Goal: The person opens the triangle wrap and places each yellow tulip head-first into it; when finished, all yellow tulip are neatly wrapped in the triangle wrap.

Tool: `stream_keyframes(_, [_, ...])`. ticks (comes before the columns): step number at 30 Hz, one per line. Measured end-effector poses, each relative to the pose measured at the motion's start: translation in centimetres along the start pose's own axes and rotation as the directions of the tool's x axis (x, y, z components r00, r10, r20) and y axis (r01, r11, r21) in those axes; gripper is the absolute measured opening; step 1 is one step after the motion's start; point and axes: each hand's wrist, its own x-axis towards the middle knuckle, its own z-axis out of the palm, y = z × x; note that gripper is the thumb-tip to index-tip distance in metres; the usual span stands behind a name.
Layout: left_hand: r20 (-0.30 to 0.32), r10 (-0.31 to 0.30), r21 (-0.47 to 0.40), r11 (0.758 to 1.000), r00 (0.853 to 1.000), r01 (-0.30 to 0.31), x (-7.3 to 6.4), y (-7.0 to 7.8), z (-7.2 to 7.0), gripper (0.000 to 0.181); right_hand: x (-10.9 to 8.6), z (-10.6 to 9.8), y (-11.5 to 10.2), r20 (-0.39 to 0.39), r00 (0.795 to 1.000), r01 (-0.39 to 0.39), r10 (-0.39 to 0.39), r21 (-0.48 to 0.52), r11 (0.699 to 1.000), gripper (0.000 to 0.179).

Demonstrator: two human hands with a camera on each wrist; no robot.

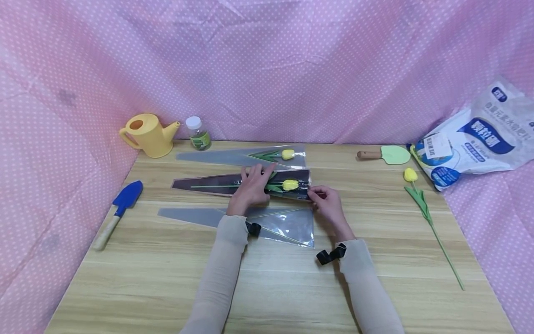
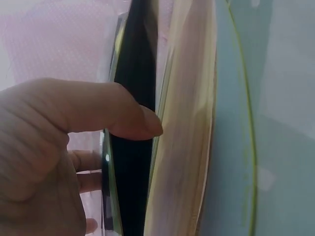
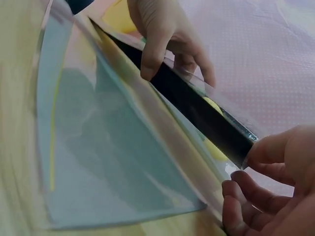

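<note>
A dark, clear-fronted flower sleeve lies across the middle of the table, with a yellow artificial tulip inside it. My left hand rests across the sleeve with fingers spread, partly covering the stem and leaves. In the left wrist view its thumb lies over the dark sleeve near its edge. At the wide right end, my right hand pinches the near corner of the sleeve between thumb and finger. Nearer me lies a grey flower sleeve; behind, another grey sleeve holds a yellow tulip.
A loose yellow tulip lies at the right, near a green trowel and a white printed bag. Back left stand a yellow watering can and a lidded jar. A blue trowel lies at the left edge.
</note>
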Motion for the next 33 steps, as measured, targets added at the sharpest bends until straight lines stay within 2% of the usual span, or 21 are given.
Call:
stream_keyframes(5, [0.015, -0.019, -0.018, 1.000, 1.000, 0.019, 0.0, -0.3, -0.1, 0.100, 0.4, 0.2, 0.3, -0.016, 0.999, 0.033, -0.035, -0.098, 0.995, 0.023])
stream_keyframes(10, [0.016, -0.040, -0.025, 0.999, 0.999, 0.040, 0.0, -0.7, -0.3, 0.100, 0.7, 0.5, 0.3, -0.021, 0.996, 0.079, -0.085, -0.201, 0.976, 0.019])
stream_keyframes(15, [0.011, -0.055, -0.029, 0.998, 0.998, 0.056, 0.0, -1.0, -0.2, 0.100, 0.8, 0.7, 0.3, -0.005, 0.994, 0.107, -0.112, -0.254, 0.961, 0.018])
stream_keyframes(22, [-0.018, -0.048, -0.064, 0.997, 0.999, 0.046, -0.1, -1.1, 0.0, 0.103, 1.3, 0.5, 0.5, 0.022, 0.995, 0.104, -0.101, -0.267, 0.958, 0.019])
stream_keyframes(28, [0.020, -0.061, -0.101, 0.993, 0.998, 0.063, -0.3, -1.1, 0.0, 0.110, 2.0, 0.1, 0.4, 0.040, 0.995, 0.100, -0.092, -0.332, 0.938, 0.021])
stream_keyframes(33, [0.042, -0.067, -0.098, 0.993, 0.997, 0.071, -0.3, -1.1, 0.0, 0.108, 2.3, 0.1, 0.2, 0.046, 0.997, 0.080, -0.067, -0.378, 0.922, 0.022])
